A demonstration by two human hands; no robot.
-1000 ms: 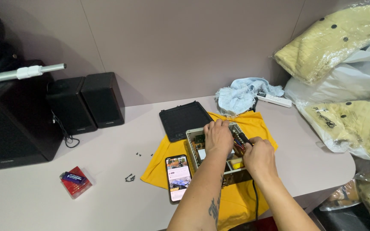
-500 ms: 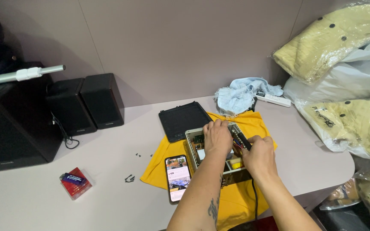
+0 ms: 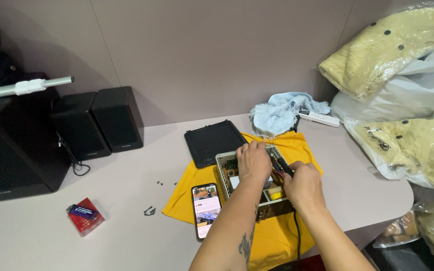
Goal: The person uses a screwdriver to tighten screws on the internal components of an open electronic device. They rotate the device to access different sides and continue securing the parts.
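An opened electronics box (image 3: 227,173) with circuit boards and coloured wires inside lies on a yellow cloth (image 3: 297,145) on the table. My left hand (image 3: 253,160) rests palm-down on the box, covering its middle. Gripping a dark tool with a black cable, my right hand (image 3: 305,185) points it into the box's right side. The tool's tip is hidden among the wires. The box's black lid (image 3: 213,141) lies flat just behind it. A phone (image 3: 206,208) with a lit screen lies to the left of the box.
Two black speakers (image 3: 99,123) and a larger black cabinet (image 3: 11,150) stand at the left. A red packet (image 3: 85,216) and small screws (image 3: 149,211) lie on the table. A blue rag (image 3: 282,111), a white remote (image 3: 319,118) and bagged yellow garments (image 3: 403,140) fill the right.
Both hands stay at the box; my right hand has shifted slightly with the tool. Nothing else on the table has moved.
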